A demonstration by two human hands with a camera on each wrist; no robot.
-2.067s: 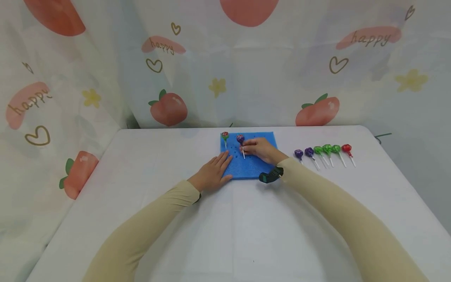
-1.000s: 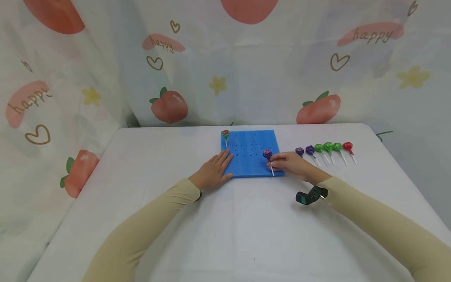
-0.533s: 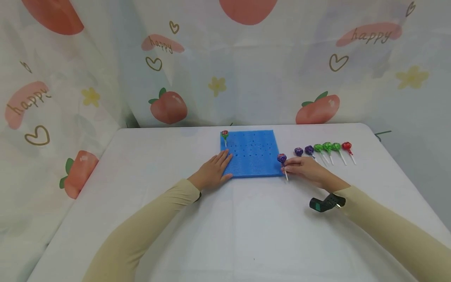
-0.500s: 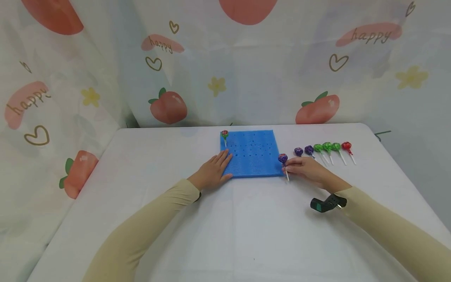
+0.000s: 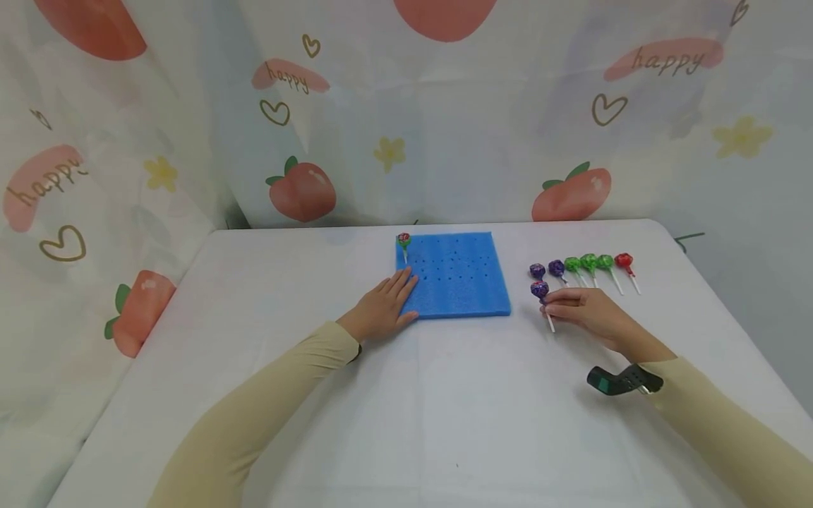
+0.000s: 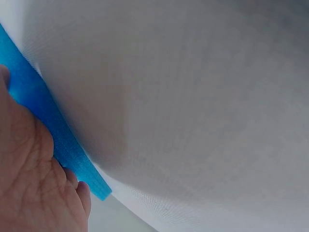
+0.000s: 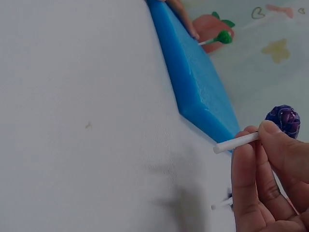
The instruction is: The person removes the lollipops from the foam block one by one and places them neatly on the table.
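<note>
My right hand (image 5: 587,315) pinches the white stick of a purple lollipop (image 5: 540,290) between thumb and fingers, just right of the blue foam board (image 5: 457,296). In the right wrist view the stick (image 7: 236,142) points left and the purple wrapped head (image 7: 284,121) shows behind the thumb. My left hand (image 5: 381,309) lies with extended fingers on the board's left edge. Small holes run in rows across the board. A green lollipop with a red top (image 5: 404,241) stands upright in its far left corner. The left wrist view shows the palm (image 6: 34,169) against the board's side.
Right of the board lies a row of lollipops: two purple ones (image 5: 556,268), several green ones (image 5: 589,262) and a red one (image 5: 624,261). The right hand partly hides some sticks. A patterned curtain (image 5: 444,141) hangs behind the white table (image 5: 305,268).
My right hand has carried the purple lollipop from above the board's middle rightward, past its right edge, to just in front of the lollipop row. My left hand has stayed in place.
</note>
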